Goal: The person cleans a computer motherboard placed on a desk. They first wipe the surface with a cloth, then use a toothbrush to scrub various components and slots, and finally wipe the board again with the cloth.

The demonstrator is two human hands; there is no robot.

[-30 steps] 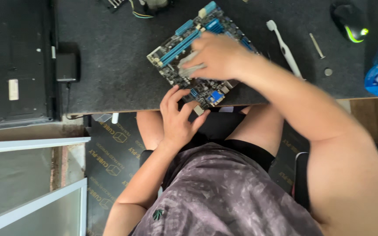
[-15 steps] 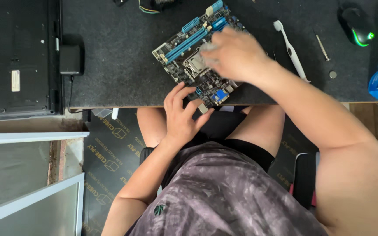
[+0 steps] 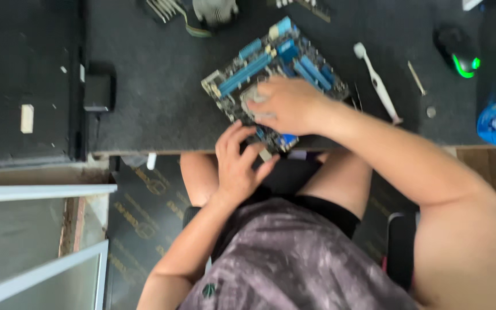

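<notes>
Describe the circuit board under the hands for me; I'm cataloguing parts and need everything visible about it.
The circuit board is a dark, roughly square computer mainboard with long blue slots, smaller blue connectors and a blue port at its near edge. It lies flat but turned diagonally on the dark grey mat, near the table's front edge. The right hand rests on its middle, covering the metallic socket area; the left hand touches its near corner from below. Finer detail is blurred.
</notes>
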